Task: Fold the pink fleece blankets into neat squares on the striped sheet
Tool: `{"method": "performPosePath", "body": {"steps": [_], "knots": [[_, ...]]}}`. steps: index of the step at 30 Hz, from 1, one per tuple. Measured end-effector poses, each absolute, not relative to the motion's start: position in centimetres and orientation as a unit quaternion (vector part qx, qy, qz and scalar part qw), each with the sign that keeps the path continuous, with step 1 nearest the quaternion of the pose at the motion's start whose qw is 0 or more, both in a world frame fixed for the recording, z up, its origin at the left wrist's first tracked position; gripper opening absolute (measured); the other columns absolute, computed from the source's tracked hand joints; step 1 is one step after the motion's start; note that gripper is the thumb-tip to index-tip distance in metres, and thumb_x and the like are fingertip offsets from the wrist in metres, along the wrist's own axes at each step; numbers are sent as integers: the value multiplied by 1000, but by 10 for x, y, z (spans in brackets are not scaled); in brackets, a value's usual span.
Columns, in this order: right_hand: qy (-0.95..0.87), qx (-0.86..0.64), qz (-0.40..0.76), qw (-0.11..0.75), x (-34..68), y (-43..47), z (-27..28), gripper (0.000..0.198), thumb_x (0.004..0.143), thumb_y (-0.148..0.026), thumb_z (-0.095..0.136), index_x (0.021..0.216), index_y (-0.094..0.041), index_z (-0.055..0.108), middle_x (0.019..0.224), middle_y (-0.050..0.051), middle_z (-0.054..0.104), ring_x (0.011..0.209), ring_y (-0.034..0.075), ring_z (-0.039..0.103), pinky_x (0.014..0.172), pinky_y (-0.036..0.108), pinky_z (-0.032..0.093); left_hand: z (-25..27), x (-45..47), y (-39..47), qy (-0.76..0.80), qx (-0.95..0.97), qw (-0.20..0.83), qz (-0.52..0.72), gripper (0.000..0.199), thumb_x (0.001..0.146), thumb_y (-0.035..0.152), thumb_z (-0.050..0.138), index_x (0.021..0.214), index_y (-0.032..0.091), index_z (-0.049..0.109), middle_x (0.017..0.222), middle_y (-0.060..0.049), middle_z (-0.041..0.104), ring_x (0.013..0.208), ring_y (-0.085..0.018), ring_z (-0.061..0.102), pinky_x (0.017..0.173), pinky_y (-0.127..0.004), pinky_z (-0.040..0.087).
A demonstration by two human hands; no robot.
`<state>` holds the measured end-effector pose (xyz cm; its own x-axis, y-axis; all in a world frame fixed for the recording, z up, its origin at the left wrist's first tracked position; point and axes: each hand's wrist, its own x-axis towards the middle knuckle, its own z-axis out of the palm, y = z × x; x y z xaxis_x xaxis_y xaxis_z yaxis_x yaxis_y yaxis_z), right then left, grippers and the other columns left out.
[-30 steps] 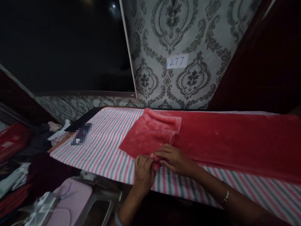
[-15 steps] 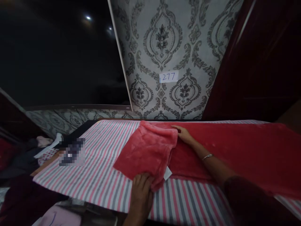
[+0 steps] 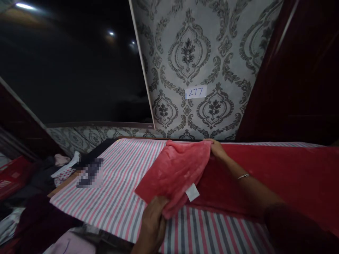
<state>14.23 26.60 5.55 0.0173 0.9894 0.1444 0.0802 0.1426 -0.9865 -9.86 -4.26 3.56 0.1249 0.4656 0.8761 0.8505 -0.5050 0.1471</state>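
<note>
- Patterned wallpaper (image 3: 225, 46) and a dark screen (image 3: 79, 70) stood behind the bench (image 3: 54, 188), which a striped sheet (image 3: 111, 190) covered.
- Plush red cloth (image 3: 278, 173) stretched over the sheet from the middle to the right; at its left end lay a paler flap (image 3: 177, 173), with a white label (image 3: 192, 192) at its right edge.
- Near side: the left hand (image 3: 153, 220) had its grip closed on the flap's near edge.
- Far side: the right hand (image 3: 216, 150) pinched the flap's far right corner, its grip nearly closed.
- Step in hand, by my judgement: straightening the flap between both hands.
- Next move seemed to call for even tension, so the soft edge lay flat.
</note>
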Motion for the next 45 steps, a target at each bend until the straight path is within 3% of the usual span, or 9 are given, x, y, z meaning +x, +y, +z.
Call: {"method": "performPosePath", "body": {"steps": [4,8,12,17,26,34,41,45], "knots": [[-526,-412,535,518,134,261,105,39,66,-27,57,102,-20,69,63,-1,63,50,14,54,48,26,48,92,-123,-43,-480,-708,162,-492,27,94,18,51,116,23,65,94,-5,76,81,-20,74,70,-29,58],[-513,-263,620,532,93,258,180,41,70,-16,59,111,-22,65,73,-2,67,61,13,62,58,26,57,135,-159,-38,-539,-577,146,-597,20,92,33,62,106,21,70,96,-3,74,85,-19,70,74,-28,56],[-541,-188,624,532,18,256,237,38,76,-8,54,110,-23,62,86,-1,69,72,13,67,66,30,62,155,-195,-27,-561,-437,132,-691,27,91,43,63,101,19,71,97,-2,72,88,-19,65,86,-33,53],[-577,-236,587,517,-96,260,261,40,80,-1,45,109,-22,62,90,0,65,70,12,63,65,32,64,149,-245,-16,-574,-348,152,-725,26,88,41,61,96,17,69,91,0,68,88,-18,61,89,-34,49],[-691,-312,481,440,-249,272,198,38,86,-7,46,114,-23,66,101,2,66,77,13,63,67,30,62,78,-318,-3,-637,-185,131,-737,26,78,42,62,86,18,62,74,3,58,70,-15,52,69,-30,45],[-735,-352,474,332,-301,296,102,47,78,-6,56,123,-18,65,97,6,70,78,17,66,68,29,57,23,-344,8,-729,-164,168,-642,35,75,29,58,108,21,64,92,-1,69,78,-18,63,75,-30,49],[-788,-327,430,295,-265,291,62,19,77,-13,56,85,-16,72,76,2,66,77,17,61,79,30,50,19,-341,10,-749,-252,194,-581,39,78,17,54,115,22,65,104,-4,73,92,-20,69,84,-30,52],[-859,-164,434,218,-201,237,53,14,82,-26,56,82,-18,68,78,1,67,74,15,59,72,27,46,17,-343,10,-720,-241,166,-630,37,77,15,54,111,21,64,108,-5,71,100,-19,67,92,-30,50]]}}
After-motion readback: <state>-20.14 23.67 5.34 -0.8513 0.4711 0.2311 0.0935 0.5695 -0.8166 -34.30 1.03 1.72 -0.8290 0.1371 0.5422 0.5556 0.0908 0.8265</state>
